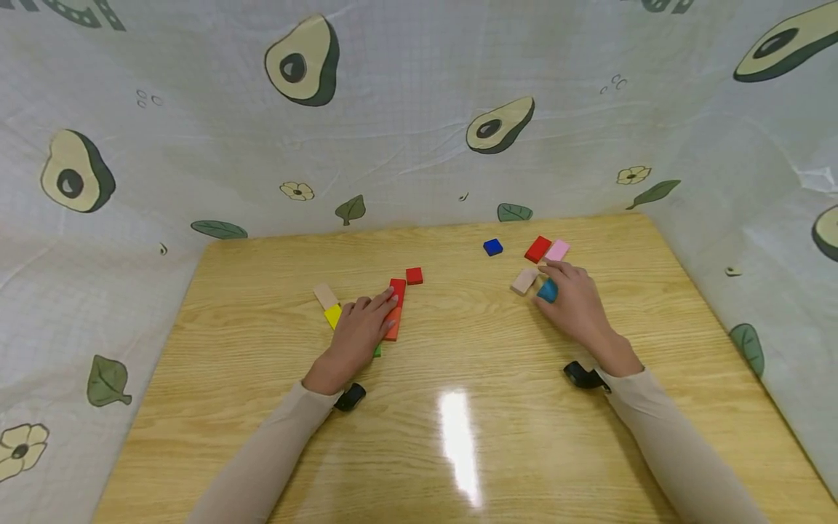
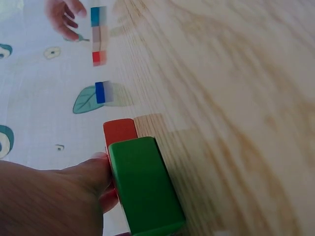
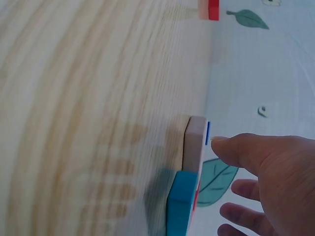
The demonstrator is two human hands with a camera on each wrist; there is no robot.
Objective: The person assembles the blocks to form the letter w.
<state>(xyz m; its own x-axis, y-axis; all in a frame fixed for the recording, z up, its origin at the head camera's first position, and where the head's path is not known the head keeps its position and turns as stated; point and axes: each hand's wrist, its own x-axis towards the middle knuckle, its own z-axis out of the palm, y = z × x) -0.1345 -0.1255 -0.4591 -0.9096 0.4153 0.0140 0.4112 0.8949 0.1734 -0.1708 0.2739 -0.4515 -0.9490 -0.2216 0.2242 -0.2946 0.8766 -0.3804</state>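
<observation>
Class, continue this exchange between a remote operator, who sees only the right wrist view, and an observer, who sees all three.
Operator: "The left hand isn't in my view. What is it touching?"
Observer: "The left hand has its fingers over a red block."
Operator: "What lies to the left of that hand, where I'm blind?"
Observer: "A yellow block, with a pale block at its far end."
Operator: "Does the left wrist view add anything?"
Observer: "Yes, a green block right beside the hand."

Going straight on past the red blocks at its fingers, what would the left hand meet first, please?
Probably the small red block, though depth is unclear and the left hand might pass above it.
</observation>
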